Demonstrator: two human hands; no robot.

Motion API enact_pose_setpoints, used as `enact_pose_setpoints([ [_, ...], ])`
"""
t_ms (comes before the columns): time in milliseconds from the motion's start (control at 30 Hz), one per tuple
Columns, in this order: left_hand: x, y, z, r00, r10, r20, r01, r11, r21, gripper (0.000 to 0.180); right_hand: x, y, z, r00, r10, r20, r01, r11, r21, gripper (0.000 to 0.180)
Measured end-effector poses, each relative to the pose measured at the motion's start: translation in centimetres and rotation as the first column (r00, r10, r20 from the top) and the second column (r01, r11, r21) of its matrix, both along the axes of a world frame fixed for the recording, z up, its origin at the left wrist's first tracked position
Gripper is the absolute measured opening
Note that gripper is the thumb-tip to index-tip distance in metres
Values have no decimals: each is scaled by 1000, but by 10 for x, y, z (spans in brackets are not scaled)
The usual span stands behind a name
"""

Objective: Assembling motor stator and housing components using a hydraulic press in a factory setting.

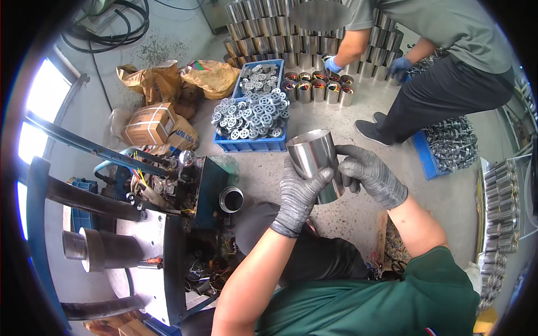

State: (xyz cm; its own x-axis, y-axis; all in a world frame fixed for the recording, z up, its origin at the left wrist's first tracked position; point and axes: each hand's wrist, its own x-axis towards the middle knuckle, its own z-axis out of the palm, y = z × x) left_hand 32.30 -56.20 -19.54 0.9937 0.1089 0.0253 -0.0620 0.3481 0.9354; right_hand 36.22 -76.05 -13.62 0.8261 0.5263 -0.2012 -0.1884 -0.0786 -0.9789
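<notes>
Right, I see the tube (312,154) between left hand (298,193) and right hand (370,176), machine (154,241) off left, loaded crate (252,145) ahead, stacked cylinders (272,42) behind it.

The left hand (300,193), gloved in grey, is raised with its thumb stretched rightward and its fingers partly hidden. The right hand (371,176), likewise gloved, is turned leftward, its fingers bent. The left forearm (255,280) is extended toward the far side from the near edge; the right forearm (417,227) is slanted far and left.
</notes>
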Motion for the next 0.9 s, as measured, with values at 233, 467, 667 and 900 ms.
enact_pose_setpoints([
  [233, 8, 2, -12, 1000, 24, 5, -24, 1000, -18, 93, 6, 9, -1, 989, -87, 116, 92, 995, -40, 57],
  [467, 12, -1, -7, 997, 77, 27, -78, 996, 48, 90, 8, 17, -17, 826, -190, 530, 223, 975, 1, 41],
  [667, 8, 2, -1, 999, 30, 39, -27, 998, -65, 90, 8, 22, -14, 818, -232, 526, 236, 970, 61, 36],
  [900, 8, -2, 4, 997, 19, 70, -12, 994, -108, 98, 13, 26, -19, 787, -308, 535, 258, 951, 168, 29],
])
